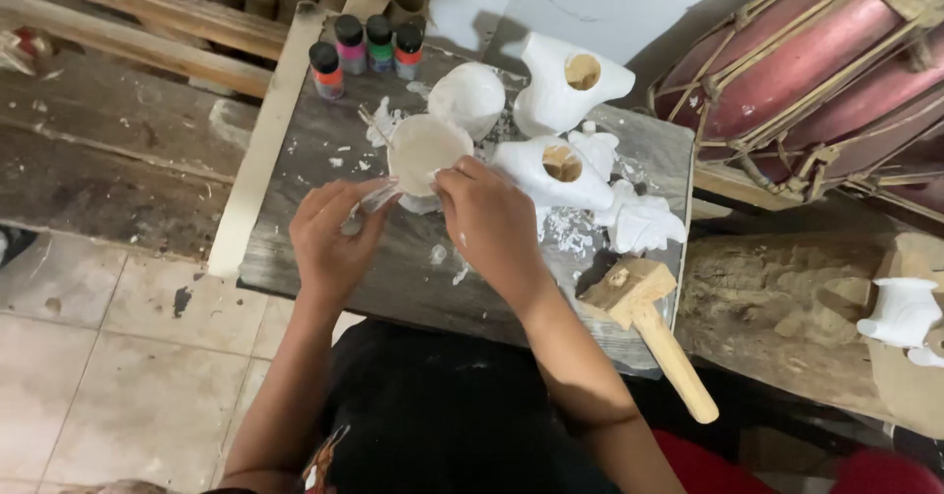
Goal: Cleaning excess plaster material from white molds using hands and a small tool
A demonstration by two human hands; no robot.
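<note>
- While both hands meet over the grey board, a small clear piece sits between them, just below a pale round cup.
- L hand: fingers curled in, tips pinching the clear piece at its lower left side.
- R hand: fingers bent, thumb & forefinger closed at the cup's lower right edge, touching it; can't tell if it also grips the clear piece.
- Cup stands upright approx. mid-board, its opening facing up, w/ a thin stick leaning at its left rim.
- Behind the cup, touching or nearly so: a rounded white lump.
- Four small paint bottles w/ black caps stand at the board's far left corner – orange, pink, green, red.
- Two white moulded shapes w/ round holes: one at the far edge, one just beside the R hand.
- More white pieces & crumbs lie right of those.
- Wooden mallet rests at the board's near right corner, handle hanging off the edge.
- Red drum w/ rope lacing lies off to the right, well apart from the hands.
- Another white piece sits on a rough wooden block at far right.
</note>
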